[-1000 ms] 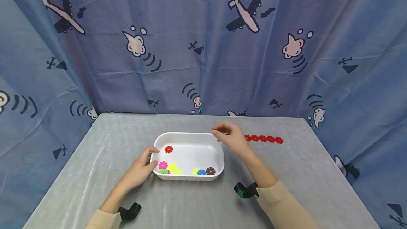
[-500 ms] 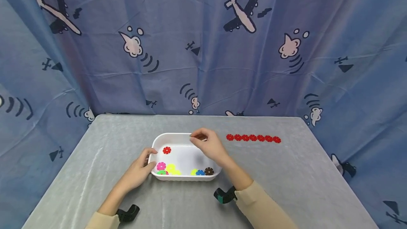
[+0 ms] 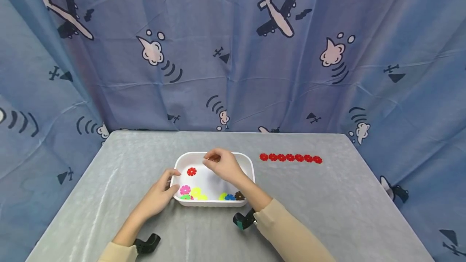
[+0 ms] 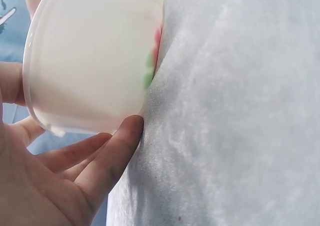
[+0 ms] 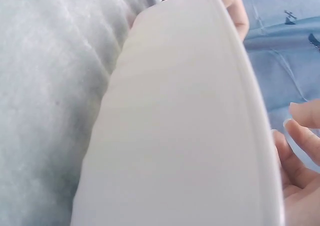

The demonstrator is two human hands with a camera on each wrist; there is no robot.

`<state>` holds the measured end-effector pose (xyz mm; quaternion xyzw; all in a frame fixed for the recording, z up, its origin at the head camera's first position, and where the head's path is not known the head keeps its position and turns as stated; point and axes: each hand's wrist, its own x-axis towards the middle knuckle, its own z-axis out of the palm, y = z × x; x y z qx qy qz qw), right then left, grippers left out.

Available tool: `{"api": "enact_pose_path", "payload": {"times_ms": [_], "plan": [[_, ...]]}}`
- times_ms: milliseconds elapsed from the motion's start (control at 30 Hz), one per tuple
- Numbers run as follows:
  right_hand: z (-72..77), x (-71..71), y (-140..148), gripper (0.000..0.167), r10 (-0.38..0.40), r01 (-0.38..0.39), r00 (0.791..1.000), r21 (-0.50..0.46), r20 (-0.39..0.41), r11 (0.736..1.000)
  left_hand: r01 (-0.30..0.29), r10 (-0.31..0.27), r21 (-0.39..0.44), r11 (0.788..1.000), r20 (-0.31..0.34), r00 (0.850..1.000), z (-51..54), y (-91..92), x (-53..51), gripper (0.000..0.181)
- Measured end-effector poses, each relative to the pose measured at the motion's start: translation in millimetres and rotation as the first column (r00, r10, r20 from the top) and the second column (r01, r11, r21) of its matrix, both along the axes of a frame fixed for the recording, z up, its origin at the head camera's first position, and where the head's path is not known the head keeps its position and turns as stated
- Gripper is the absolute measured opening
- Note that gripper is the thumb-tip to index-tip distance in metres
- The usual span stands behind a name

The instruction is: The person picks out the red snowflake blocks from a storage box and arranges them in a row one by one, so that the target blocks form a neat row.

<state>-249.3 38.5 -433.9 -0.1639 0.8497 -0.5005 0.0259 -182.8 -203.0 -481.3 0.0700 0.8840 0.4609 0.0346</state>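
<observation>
In the head view, a white plastic tray (image 3: 242, 169) stands on the table. My left hand (image 3: 160, 194) grips its left end, thumb at the near side and fingers at the rim. The left wrist view shows fingers (image 4: 117, 153) around the tray's end wall. Over the tray hangs my right hand (image 3: 225, 168), its fingers bent. In the right wrist view its thumb and index finger stand slightly apart, with nothing visible between them. One red flower-shaped disc (image 3: 191, 172) lies in the tray's left part, near the right fingertips. A row of red discs (image 3: 290, 157) lies right of the tray.
Pink (image 3: 185, 189), yellow (image 3: 195, 192), green, blue (image 3: 229, 197) and brown discs (image 3: 239, 195) lie along the tray's near wall. A grey cloth covers the table (image 3: 327, 205). A blue curtain (image 3: 196, 84) printed with planes hangs behind and at both sides.
My right hand has moved left, from the near end of the red row to above the tray. The whole row is now uncovered. My left hand keeps its hold on the tray.
</observation>
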Motion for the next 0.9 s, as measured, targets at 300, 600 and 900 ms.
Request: {"api": "enact_pose_path", "payload": {"times_ms": [300, 600, 900], "plan": [[-5.5, -8.2, -21.3, 0.012, 0.048, -0.049, 0.999, 0.082, 0.015, 0.995, -0.001, 0.001, -0.001, 1.0, 0.0, 1.0, 0.5, 0.0, -0.8, 0.032], [-18.8, -13.4, -40.2, 0.011, 0.086, -0.089, 0.996, 0.2, 0.02, 0.976, -0.007, 0.007, 0.0, 1.0, 0.002, 1.0, -0.8, 0.3, -0.4, 0.032], [-32.3, -16.1, -48.1, 0.009, 0.077, -0.087, 0.996, 0.264, 0.05, 0.96, -0.014, 0.014, -0.001, 1.0, -0.011, 1.0, -2.5, 0.1, -1.4, 0.031]]}}
